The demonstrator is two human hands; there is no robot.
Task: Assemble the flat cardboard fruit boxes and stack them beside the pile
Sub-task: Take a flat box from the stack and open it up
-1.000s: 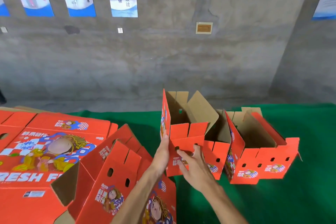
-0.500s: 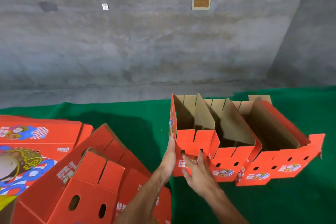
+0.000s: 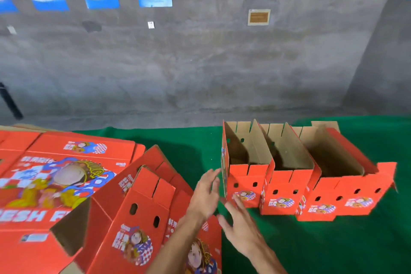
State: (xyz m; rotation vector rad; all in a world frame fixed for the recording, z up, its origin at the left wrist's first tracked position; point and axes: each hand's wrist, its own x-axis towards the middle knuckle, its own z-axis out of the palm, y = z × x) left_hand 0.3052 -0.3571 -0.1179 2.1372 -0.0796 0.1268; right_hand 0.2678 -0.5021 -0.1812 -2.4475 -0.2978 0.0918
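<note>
Green-covered table (image 3: pixel 333 247): three assembled boxes (image 3: pixel 284 198) right, flat pile (image 3: pixel 44 184) left.

Both hands are hanging open and empty, left hand (image 3: pixel 205 193) and right hand (image 3: pixel 241 227), just off the leftmost of three assembled boxes (image 3: pixel 245 176) sitting in a row on the green cloth (image 3: pixel 333 247); flat boxes (image 3: pixel 55 176) are lying piled on the left.

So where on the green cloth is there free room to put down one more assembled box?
Bare green cloth lies in front of the three assembled boxes, right of the right hand. Another bare strip lies behind the hands, between the flat box pile and the leftmost box. Left is crowded: the pile and a half-folded box.
</note>
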